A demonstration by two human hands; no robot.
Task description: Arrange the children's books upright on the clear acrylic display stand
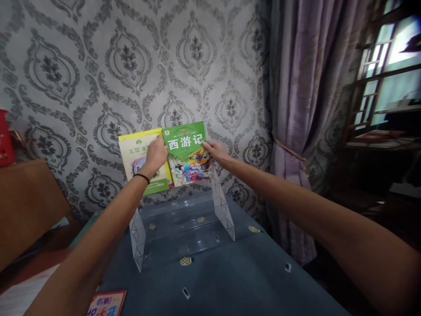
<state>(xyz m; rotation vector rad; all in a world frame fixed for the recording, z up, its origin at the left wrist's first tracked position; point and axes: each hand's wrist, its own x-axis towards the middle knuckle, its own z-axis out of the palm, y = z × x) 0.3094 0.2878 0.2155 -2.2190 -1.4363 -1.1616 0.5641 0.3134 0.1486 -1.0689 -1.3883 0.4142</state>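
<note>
A green picture book [187,158] stands upright at the top of a clear tiered book rack [223,208]. My right hand [215,150] grips its right edge, thumb and fingers closed on it. At its upper left edge is my left hand [157,152], fingers curled, closed where the two books meet. Left of the green book leans a pale yellow-green book [128,158], partly hidden by my left hand and wrist; a bright yellow cover shows behind it. Bare lower tiers of the rack show through to the tablecloth.
The rack rests on a dark blue-grey tablecloth [237,276] with pineapple prints. A red-edged book [110,303] lies at the front left. To the left stands a wooden board [29,202]; a purple curtain [292,109] hangs at right. Patterned wallpaper [131,57] closes off the back.
</note>
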